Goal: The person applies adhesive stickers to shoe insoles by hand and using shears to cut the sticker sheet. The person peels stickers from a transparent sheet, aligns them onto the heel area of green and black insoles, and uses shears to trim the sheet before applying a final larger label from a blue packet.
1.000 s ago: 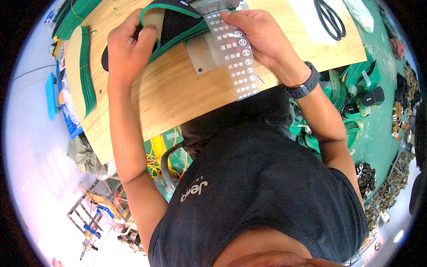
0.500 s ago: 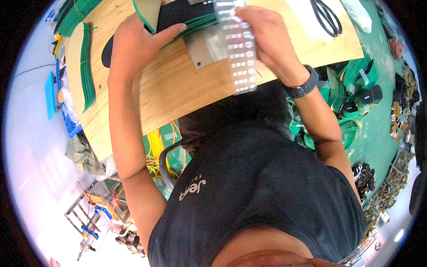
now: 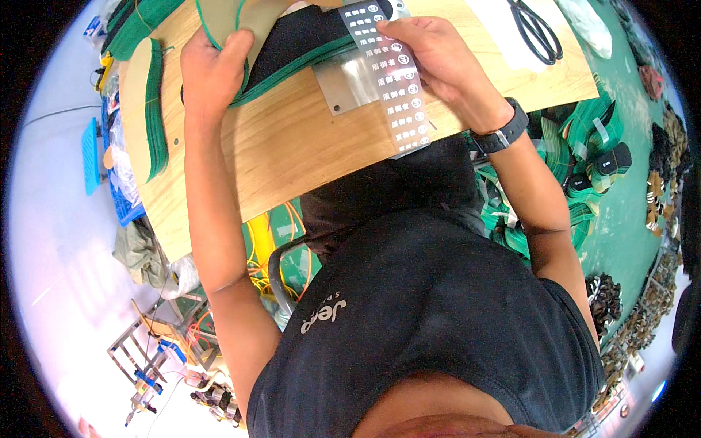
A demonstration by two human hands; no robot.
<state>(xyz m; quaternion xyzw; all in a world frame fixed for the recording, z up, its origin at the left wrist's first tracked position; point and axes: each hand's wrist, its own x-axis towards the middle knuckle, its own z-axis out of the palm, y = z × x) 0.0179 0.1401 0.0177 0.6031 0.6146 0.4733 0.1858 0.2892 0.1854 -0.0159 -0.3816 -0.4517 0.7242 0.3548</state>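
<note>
Two hands at a wooden table [image 3: 292, 146], one label strip.
Left hand [image 3: 212, 69] fingers clamp one green-edged black fabric piece [image 3: 292, 47]; right hand [image 3: 427, 47] fingers pinch one grey strip of printed labels [image 3: 394, 95].

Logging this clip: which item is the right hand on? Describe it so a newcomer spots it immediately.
On the wooden workboard, the right hand rests on a label strip beside a bare metal plate. The strip alone is a long grey band bearing a column of small white tags.

Left hand [image 3: 212, 73] on green-edged black piece [image 3: 303, 51], right hand [image 3: 431, 55] on label strip [image 3: 391, 80] over wooden table [image 3: 292, 153].
</note>
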